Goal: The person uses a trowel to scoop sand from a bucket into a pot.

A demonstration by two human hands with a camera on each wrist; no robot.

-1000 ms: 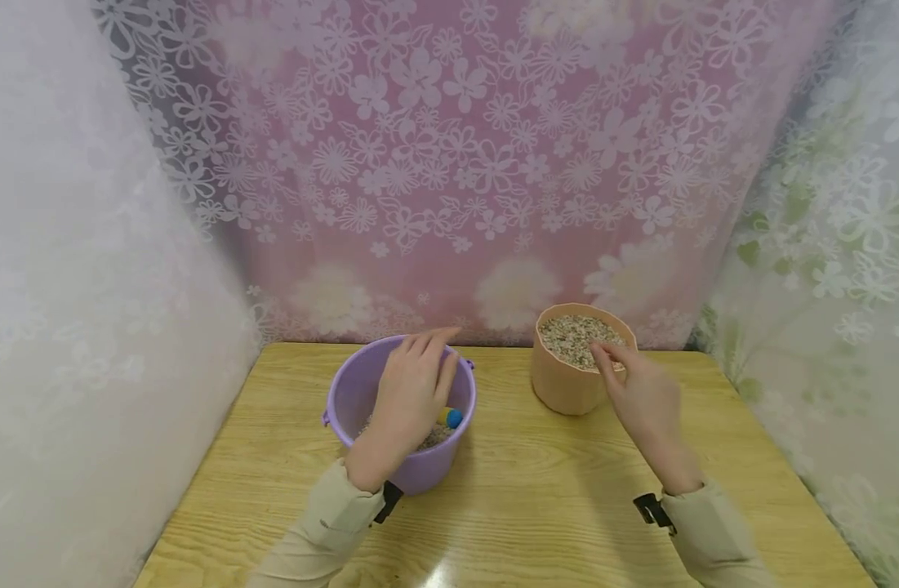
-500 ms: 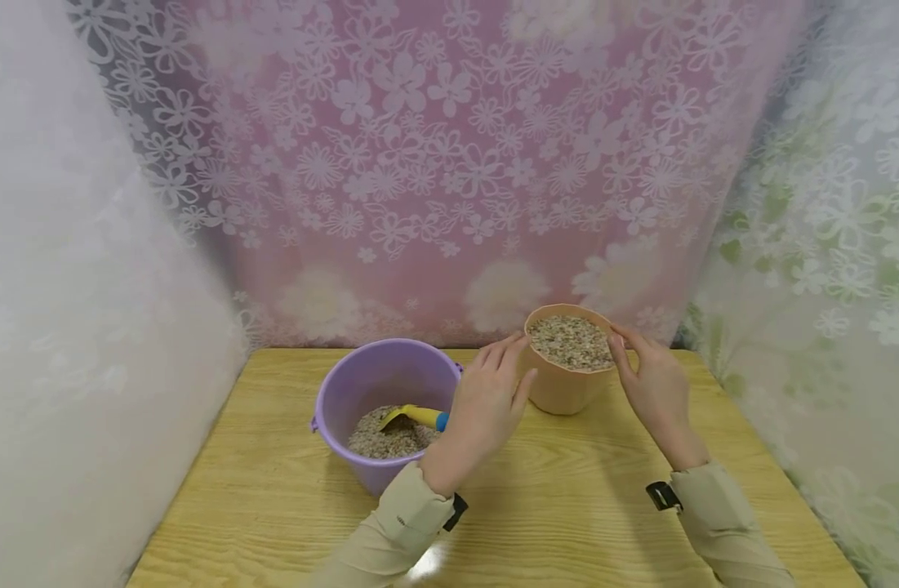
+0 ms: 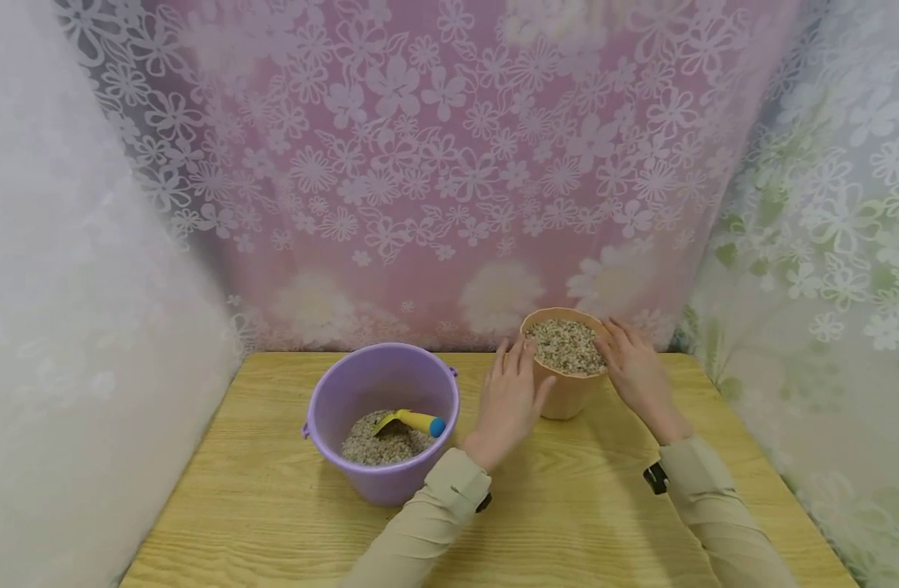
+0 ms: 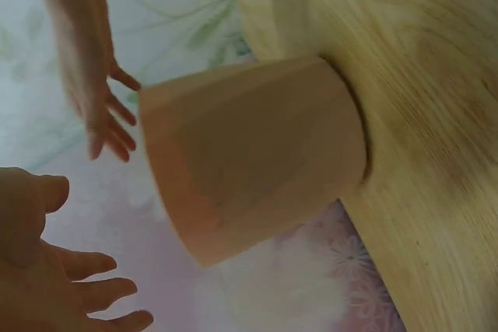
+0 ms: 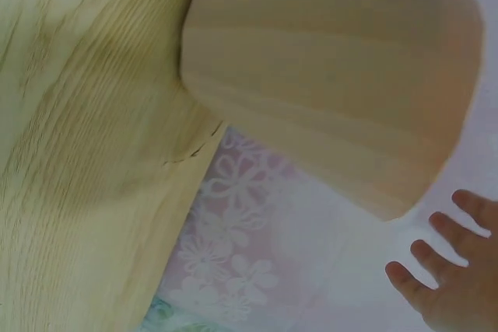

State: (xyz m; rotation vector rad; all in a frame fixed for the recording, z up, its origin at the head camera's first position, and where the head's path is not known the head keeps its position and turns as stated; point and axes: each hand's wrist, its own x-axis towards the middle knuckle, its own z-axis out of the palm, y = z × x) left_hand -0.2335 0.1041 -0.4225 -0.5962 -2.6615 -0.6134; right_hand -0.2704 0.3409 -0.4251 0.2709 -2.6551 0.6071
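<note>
A peach-coloured faceted pot [image 3: 562, 398] stands upright at the table's back right, filled near its rim with small pale pebbles [image 3: 567, 347]. On its left side is my left hand [image 3: 505, 404], fingers extended at the rim. My right hand [image 3: 635, 371] is at the opposite side, fingertips close by the rim. Both wrist views show loosely spread fingers, none curled round the pot [image 4: 257, 145]. To the left sits a purple bucket [image 3: 386, 486] with a layer of similar pebbles. A small yellow shovel with a blue-ended handle [image 3: 417, 421] rests in it.
Both containers stand on a wood-grain table [image 3: 567, 514]. A pink floral curtain [image 3: 420, 204] hangs right behind the table's back edge. Pale sheets [image 3: 831, 286] close in the left and right sides.
My left hand has moved right from over the bucket to the pot's left side, uncovering the shovel. My right hand has shifted from over the pebbles to the pot's right rim.
</note>
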